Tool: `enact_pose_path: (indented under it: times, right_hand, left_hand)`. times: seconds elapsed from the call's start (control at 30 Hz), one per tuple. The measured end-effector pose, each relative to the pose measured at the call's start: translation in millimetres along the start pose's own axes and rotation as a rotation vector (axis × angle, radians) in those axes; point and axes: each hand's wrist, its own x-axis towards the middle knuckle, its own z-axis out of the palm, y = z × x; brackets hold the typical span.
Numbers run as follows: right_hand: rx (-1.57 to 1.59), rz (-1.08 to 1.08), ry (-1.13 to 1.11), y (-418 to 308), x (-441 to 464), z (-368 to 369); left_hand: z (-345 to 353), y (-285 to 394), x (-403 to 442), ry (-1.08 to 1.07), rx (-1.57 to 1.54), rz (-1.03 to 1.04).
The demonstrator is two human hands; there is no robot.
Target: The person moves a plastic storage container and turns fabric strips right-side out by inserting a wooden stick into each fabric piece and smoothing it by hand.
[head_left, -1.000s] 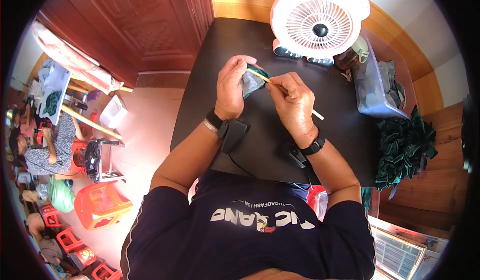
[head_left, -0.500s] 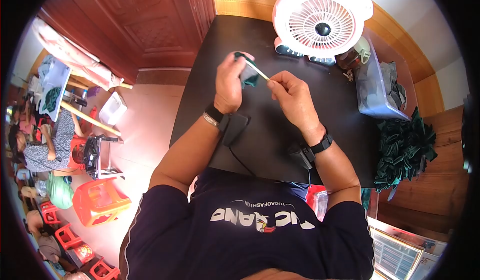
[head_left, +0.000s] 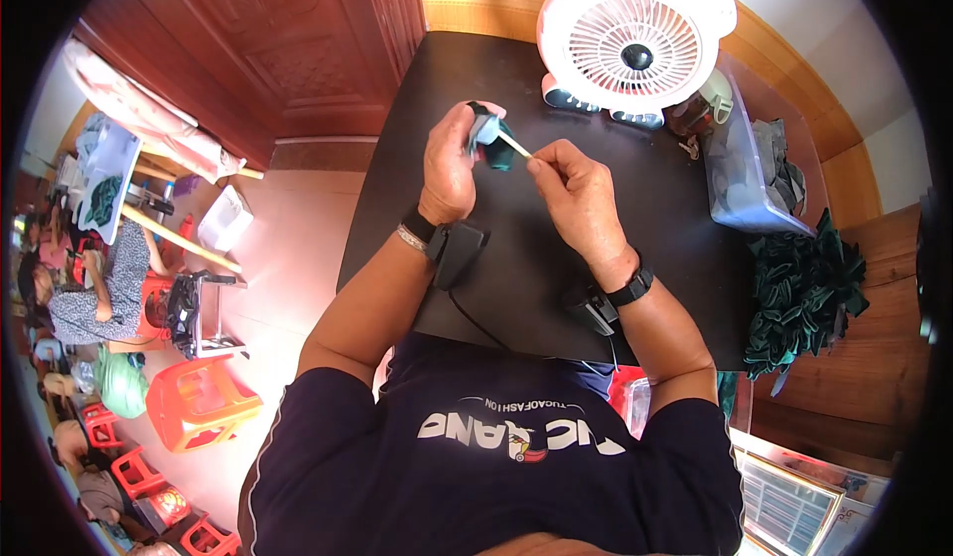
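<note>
My left hand (head_left: 452, 167) is closed around a small piece of dark green and grey fabric (head_left: 499, 153), held above the black table (head_left: 536, 288). In my right hand (head_left: 579, 194), a thin pale stick (head_left: 516, 146) is pinched between thumb and forefinger. The far end of the stick goes into or behind the fabric; exactly where it ends is hidden. Both hands are raised close together, with the stick bridging the gap between them.
A white fan (head_left: 635, 55) stands at the back of the table. A clear plastic bin (head_left: 740, 184) holds grey fabric pieces at the right. Beside it hangs a bunch of dark green fabric pieces (head_left: 804, 298). Red stools (head_left: 204, 404) and seated people are at the left.
The fabric in my left hand has turned and bunched over the stick, so less of the stick shows. My right hand has barely shifted.
</note>
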Motion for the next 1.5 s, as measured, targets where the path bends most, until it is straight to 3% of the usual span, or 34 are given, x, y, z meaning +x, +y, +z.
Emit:
enact_pose_path:
  times: [0.17, 0.53, 0.67, 0.83, 0.97, 1.07, 1.17, 1.27, 1.4, 1.47, 1.5]
  right_hand:
    - [0.009, 0.007, -0.009, 5.4, 2.6, -0.8]
    - [0.523, 0.225, -0.142, 4.3, -5.9, 10.4]
    - [0.623, 0.237, -0.128, 2.8, -11.9, 17.7]
    - [0.514, 0.099, 0.042, -0.4, -16.1, 28.1]
    - [0.434, 0.061, 0.085, -0.6, -9.8, 20.5]
    - [0.491, 0.07, 0.096, 5.3, -6.8, 19.8]
    - [0.518, 0.089, 0.087, 2.9, -6.1, 15.6]
    - [0.513, 0.077, 0.095, 4.3, -5.1, 11.5]
    - [0.393, 0.006, 0.063, 7.2, -7.6, 14.1]
    - [0.334, -0.069, 0.047, 9.7, -9.5, 19.6]
    - [0.318, -0.064, 0.053, 11.2, -10.2, 21.0]
  left_hand:
    - [6.9, 9.4, -0.7, -0.017, 0.107, -0.07]
    - [18.2, -2.2, -5.8, -0.008, 0.235, 0.088]
    - [16.8, -3.7, -9.3, -0.011, 0.162, -0.019]
    - [15.8, -5.3, -11.3, 0.076, 0.216, -0.077]
    - [19.9, -5.8, -20.1, -0.009, 0.118, -0.115]
    - [15.4, 0.9, -12.0, -0.114, 0.21, -0.041]
    - [9.8, -13.8, -11.4, -0.039, 0.179, 0.116]
    - [-1.4, -1.8, 4.1, 0.166, 0.323, 0.328]
    - [-2.1, 22.7, 14.0, 0.072, 0.132, 0.214]
    - [-10.6, 17.2, 11.8, -0.167, -0.026, -0.041]
    - [-8.3, 9.3, 8.7, -0.174, -0.159, -0.055]
